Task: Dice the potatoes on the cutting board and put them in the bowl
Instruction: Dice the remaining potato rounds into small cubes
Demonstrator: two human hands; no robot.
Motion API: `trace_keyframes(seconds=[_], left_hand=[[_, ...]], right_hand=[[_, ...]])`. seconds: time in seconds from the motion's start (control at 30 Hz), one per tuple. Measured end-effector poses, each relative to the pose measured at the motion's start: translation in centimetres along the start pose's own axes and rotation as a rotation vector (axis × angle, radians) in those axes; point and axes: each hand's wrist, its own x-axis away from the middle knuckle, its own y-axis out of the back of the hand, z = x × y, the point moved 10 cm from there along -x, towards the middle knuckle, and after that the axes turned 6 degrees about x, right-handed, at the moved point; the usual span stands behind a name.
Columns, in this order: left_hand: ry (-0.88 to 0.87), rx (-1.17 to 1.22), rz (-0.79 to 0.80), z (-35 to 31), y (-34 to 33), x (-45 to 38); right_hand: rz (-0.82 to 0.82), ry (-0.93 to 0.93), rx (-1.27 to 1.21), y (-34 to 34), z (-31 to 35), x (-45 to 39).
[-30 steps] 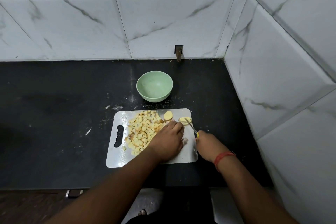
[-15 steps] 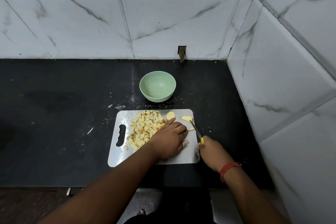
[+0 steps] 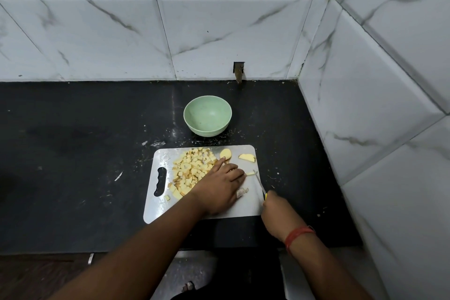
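Two hands work over one cutting board (image 3: pixel 155 204) on the black tabletop (image 3: pixel 73 165). Nearest, the right hand (image 3: pixel 276 212) is curled closed round the yellow handle of one knife (image 3: pixel 259 181), wrist bent, forearm coming in from the lower right with a red thread band (image 3: pixel 298 235) on it. The blade slants up and left from that grip, its tip beside a small potato strip (image 3: pixel 249 173).

The left hand (image 3: pixel 219 189) lies palm down on the board, left of the knife grip, its fingers bent over the strip; whether they pinch it I cannot tell.

Left of this hand and partly under it lies one heap of diced potato (image 3: pixel 192 169). Beyond the fingers are two uncut slices, a round slice (image 3: pixel 225 153) and a wedge slice (image 3: pixel 247 157).

Farther still, off the board, stands one green bowl (image 3: pixel 207 114), nothing in it.
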Motion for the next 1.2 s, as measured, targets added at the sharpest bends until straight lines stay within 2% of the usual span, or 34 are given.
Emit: trace_keyframes(seconds=[0.3,0.57,0.93,1.2], left_hand=[[0.02,-0.02,0.039,-0.2,0.2,-0.4],[0.041,-0.015,0.066,-0.1,0.1,-0.4],[0.067,-0.005,0.087,0.1,-0.2,-0.4],[0.041,-0.016,0.078,0.4,-0.7,0.7]], right_hand=[[0.087,-0.062,0.035,-2.0,-0.6,0.8],[-0.011,-0.007,-0.006,-0.5,0.1,0.9],[0.07,-0.052,0.018,-2.0,-0.1,1.2],[0.006,-0.014,-0.02,-0.9,0.3,1.3]])
